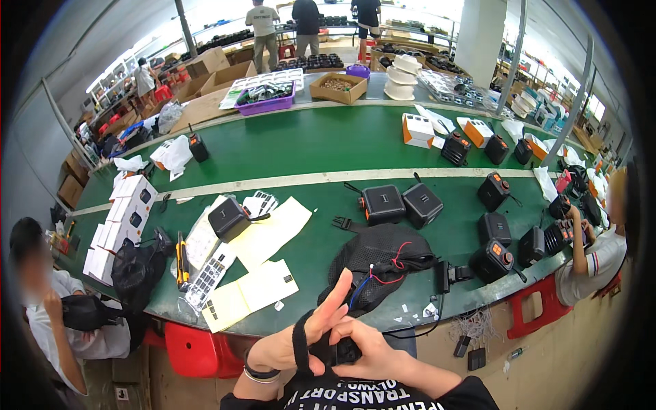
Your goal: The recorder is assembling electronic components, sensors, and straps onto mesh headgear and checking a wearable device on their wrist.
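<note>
Close to my chest, at the near edge of the table, both hands meet around a small black device. My right hand has its fingers curled around the device, which is mostly hidden. My left hand is beside it, fingers stretched upward and thumb pointing down near the device. A black strap loops around the left hand by the wrist. Just beyond my hands, a black mesh bag with red and blue cords lies on the green table.
Boxy black devices with orange buttons stand ahead and right. Yellow sheets, a utility knife and white boxes lie left. A red stool is below. Seated people flank me at left and right.
</note>
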A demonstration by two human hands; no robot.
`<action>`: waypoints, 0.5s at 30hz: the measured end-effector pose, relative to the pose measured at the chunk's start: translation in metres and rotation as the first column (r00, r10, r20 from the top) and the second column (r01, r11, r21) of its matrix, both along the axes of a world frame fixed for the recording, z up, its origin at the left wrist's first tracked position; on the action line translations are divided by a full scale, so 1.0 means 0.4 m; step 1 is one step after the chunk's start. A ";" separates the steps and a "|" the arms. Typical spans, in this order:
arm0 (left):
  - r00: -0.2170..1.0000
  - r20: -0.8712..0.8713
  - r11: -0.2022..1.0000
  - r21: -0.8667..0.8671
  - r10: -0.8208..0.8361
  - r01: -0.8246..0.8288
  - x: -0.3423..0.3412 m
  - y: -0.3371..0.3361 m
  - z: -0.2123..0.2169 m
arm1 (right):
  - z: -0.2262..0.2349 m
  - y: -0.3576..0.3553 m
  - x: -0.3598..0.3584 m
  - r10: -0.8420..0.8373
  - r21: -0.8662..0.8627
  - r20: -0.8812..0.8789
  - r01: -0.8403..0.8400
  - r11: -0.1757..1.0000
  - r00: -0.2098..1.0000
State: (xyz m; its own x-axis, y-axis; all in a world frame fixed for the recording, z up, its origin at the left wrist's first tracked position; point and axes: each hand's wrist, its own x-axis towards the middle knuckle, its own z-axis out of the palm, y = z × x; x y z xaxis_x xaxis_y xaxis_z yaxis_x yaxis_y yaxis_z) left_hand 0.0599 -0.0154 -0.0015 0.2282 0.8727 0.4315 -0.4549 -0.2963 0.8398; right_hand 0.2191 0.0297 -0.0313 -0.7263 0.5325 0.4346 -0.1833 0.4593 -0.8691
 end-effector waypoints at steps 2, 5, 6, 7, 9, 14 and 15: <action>0.998 0.043 0.999 0.038 -0.035 0.033 0.002 0.004 -0.006 | -0.022 -0.021 0.007 0.050 -0.177 -0.050 -0.058 0.983 0.997; 0.974 0.228 0.993 0.116 -0.016 -0.011 -0.004 0.020 -0.020 | 0.003 -0.033 -0.037 -0.093 -0.406 -0.533 -0.158 0.900 0.841; 0.957 0.288 0.990 0.138 -0.008 -0.034 -0.007 0.020 -0.025 | 0.019 -0.030 -0.044 -0.095 -0.434 -0.598 -0.222 0.873 0.796; 0.938 0.347 0.986 0.159 -0.001 -0.058 -0.013 0.021 -0.030 | 0.018 -0.030 -0.042 -0.096 -0.434 -0.599 -0.221 0.873 0.795; 0.892 0.451 0.971 0.206 0.016 -0.121 -0.030 0.024 -0.034 | 0.015 -0.019 -0.041 0.002 -0.159 -0.424 -0.076 0.984 0.906; 0.943 0.315 0.933 0.293 0.111 -0.208 -0.044 0.033 -0.028 | -0.020 -0.049 -0.014 -0.073 -0.464 -0.285 -0.071 0.883 0.956; 0.955 0.248 0.927 0.293 0.162 -0.234 -0.028 0.030 -0.009 | -0.036 -0.057 -0.011 -0.099 -0.560 -0.322 -0.106 0.822 0.942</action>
State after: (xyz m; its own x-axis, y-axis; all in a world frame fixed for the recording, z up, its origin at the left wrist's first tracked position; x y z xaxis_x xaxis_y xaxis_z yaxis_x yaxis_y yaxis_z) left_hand 0.0485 -0.0035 -0.0051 -0.0649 0.7004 0.7108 -0.5184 -0.6323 0.5757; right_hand 0.2148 0.0070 -0.0455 -0.6010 0.7531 0.2677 -0.4991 -0.0921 -0.8616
